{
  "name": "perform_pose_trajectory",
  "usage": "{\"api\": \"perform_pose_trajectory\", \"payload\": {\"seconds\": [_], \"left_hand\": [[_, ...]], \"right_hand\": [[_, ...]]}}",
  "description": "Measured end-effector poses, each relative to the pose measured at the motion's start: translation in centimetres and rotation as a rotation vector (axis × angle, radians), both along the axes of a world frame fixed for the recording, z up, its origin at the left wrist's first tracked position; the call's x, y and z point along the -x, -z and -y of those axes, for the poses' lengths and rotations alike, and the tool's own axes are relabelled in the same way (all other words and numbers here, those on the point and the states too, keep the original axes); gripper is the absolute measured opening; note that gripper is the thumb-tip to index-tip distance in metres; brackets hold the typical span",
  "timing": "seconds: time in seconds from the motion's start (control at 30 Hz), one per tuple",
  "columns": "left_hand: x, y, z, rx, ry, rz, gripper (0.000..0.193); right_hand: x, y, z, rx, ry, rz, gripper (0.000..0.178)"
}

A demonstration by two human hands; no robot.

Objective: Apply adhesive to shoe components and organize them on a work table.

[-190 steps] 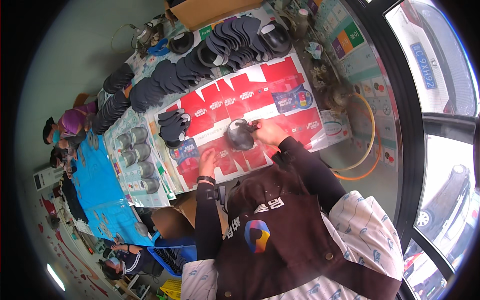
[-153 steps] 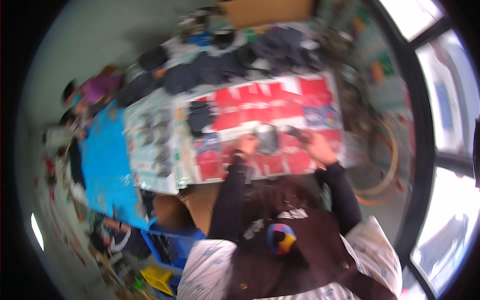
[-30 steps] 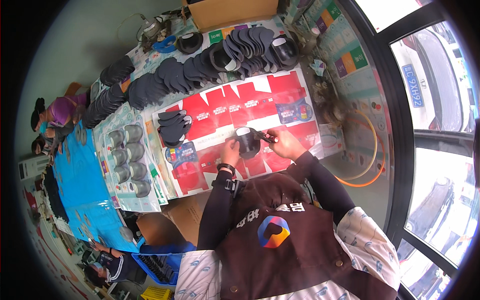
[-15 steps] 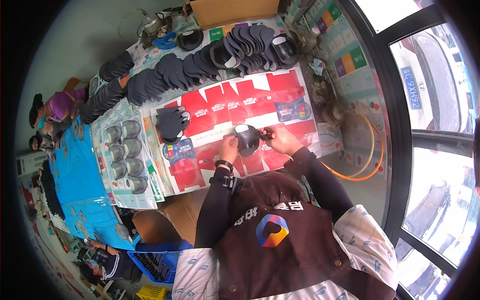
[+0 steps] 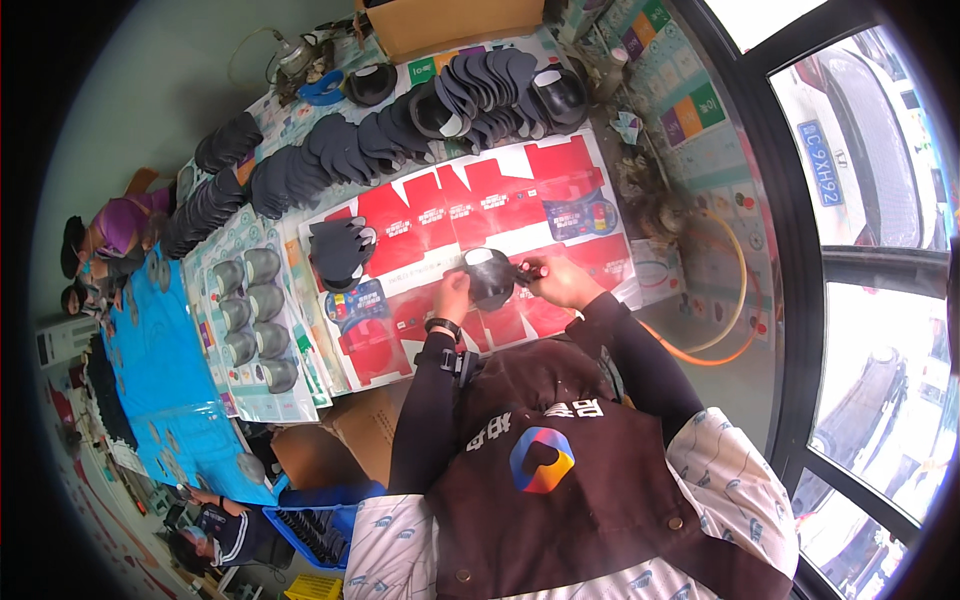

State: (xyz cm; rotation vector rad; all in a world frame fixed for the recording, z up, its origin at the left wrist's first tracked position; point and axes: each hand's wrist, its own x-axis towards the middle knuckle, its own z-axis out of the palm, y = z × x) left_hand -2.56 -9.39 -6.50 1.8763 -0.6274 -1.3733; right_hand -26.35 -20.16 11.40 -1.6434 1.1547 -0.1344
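A black, rounded cup-shaped piece [image 5: 490, 287] with a whitish patch at its top sits over the red-and-white printed sheet in front of me. My left hand [image 5: 453, 296] is closed on its left edge, thumb and fingers pinching the rim. On the other side, my right hand [image 5: 562, 284] wraps round a small dark tool with reddish parts [image 5: 530, 272]. The tool's tip meets the right edge of the black piece; its exact kind is too small to tell. A short stack of dark grey curved pieces [image 5: 340, 254] lies left of my hands.
Long overlapping rows of dark curved pieces [image 5: 325, 150] run along the table's back. Several grey cups [image 5: 265, 300] stand on the left sheet. Beyond are a blue-covered table [image 5: 165, 350] and co-workers. A cardboard box [image 5: 455, 28] stands behind; an orange hose [image 5: 700, 358] loops at right.
The whole view has shifted slightly. Both hands stay at the black piece, with only a small movement of the fingers and tool against its edge.
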Motion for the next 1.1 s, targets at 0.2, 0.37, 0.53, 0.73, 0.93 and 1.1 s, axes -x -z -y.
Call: {"api": "perform_pose_trajectory", "payload": {"seconds": [0.2, 0.37, 0.53, 0.73, 0.93, 1.1], "left_hand": [[-0.6, 2.8, -0.6, 0.024, 0.030, 0.108, 0.041], [-0.6, 3.6, -0.7, 0.031, 0.028, 0.048, 0.035], [-0.2, 1.8, -0.8, 0.000, -0.058, -0.005, 0.040], [0.2, 0.8, -0.4, -0.016, -0.062, 0.003, 0.039], [0.6, -0.3, 0.4, -0.060, 0.055, 0.041, 0.038], [1.3, -2.2, 1.0, -0.015, 0.065, 0.046, 0.041]], "right_hand": [[-0.1, -1.2, 0.0, 0.031, -0.056, -0.127, 0.042], [0.3, -0.7, -1.3, 0.061, -0.126, -0.066, 0.028], [0.4, -0.2, -1.9, 0.030, -0.092, -0.141, 0.029], [0.5, -0.1, -2.8, -0.069, -0.166, -0.224, 0.041], [0.7, -0.6, -1.1, 0.164, -0.004, -0.157, 0.026], [1.0, -1.3, -0.7, 0.167, -0.002, -0.229, 0.024]]}}
